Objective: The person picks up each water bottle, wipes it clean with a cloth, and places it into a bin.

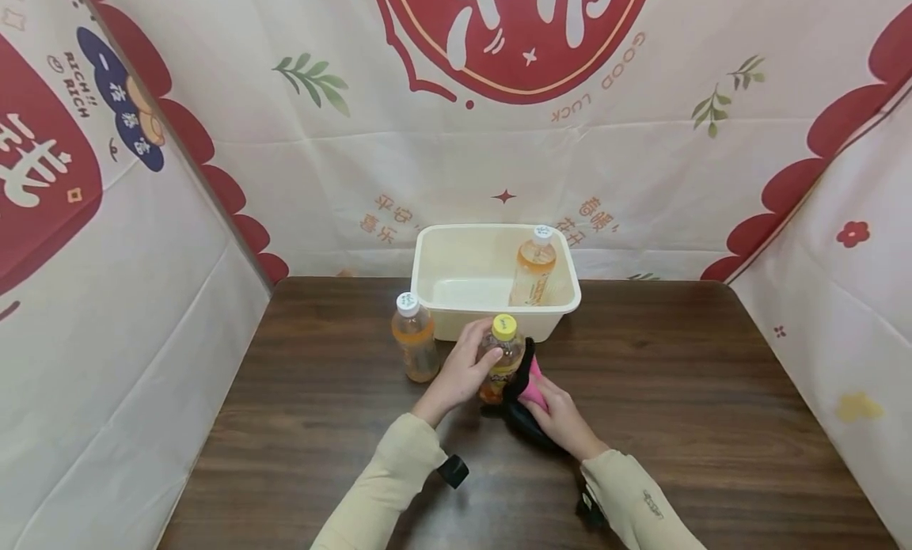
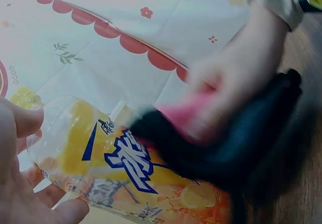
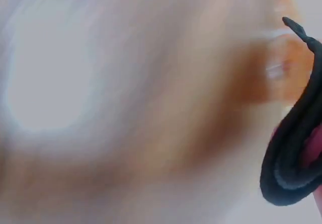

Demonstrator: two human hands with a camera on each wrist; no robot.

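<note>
My left hand [image 1: 463, 368] holds a clear plastic drink bottle [image 1: 507, 354] with a yellow cap near its top, on the table in front of the cream bin. In the left wrist view its label [image 2: 80, 143] is yellow and orange with blue lettering, and the thumb and fingers lie around the upper part. A folded black-and-pink piece, apparently cloth [image 1: 530, 430], is gripped by my right hand [image 1: 563, 422] against the bottle's right side. Its thick black edge [image 3: 287, 183] curves along the right of the right wrist view, which is mostly blurred.
Left of the held bottle, a white-capped bottle [image 1: 416, 352] stands on the brown table [image 1: 684, 392]. Another white-capped bottle [image 1: 533, 273] leans inside the cream bin [image 1: 456, 320]. Printed cloth walls [image 1: 427, 162] enclose the table at the back and sides.
</note>
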